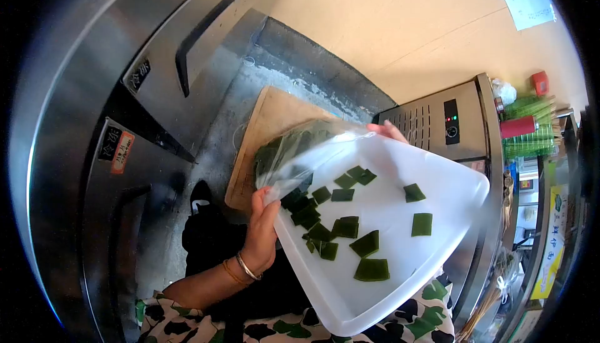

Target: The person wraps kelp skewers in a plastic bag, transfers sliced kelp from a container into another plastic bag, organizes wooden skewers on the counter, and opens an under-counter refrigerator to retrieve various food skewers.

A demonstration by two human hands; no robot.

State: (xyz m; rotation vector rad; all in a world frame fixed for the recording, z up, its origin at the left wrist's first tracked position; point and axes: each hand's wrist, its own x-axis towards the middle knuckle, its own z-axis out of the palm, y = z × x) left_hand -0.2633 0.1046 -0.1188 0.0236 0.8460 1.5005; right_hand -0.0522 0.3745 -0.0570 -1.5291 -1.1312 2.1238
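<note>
A white plastic tray [400, 168] is tilted toward a clear plastic bag [334, 140]. Dark green flat squares, which look like cut kelp [372, 270], lie scattered over its bottom, with several bunched at the lower left side. More dark green pieces [269, 159] fill the bag. My left hand [259, 227], with bangles at the wrist, pinches the bag's mouth against the tray's edge. At the tray's far edge, fingers of my right hand [389, 130] show by the other end of the bag's mouth, closed on it; the rest of that hand is hidden behind the tray.
Under the bag is a wooden board [240, 180] on the grey floor [187, 218]. Steel cabinet doors [162, 49] with handles stand at left. A steel appliance [431, 118] with a control panel is at right, beside shelves holding green-wrapped sticks [531, 127].
</note>
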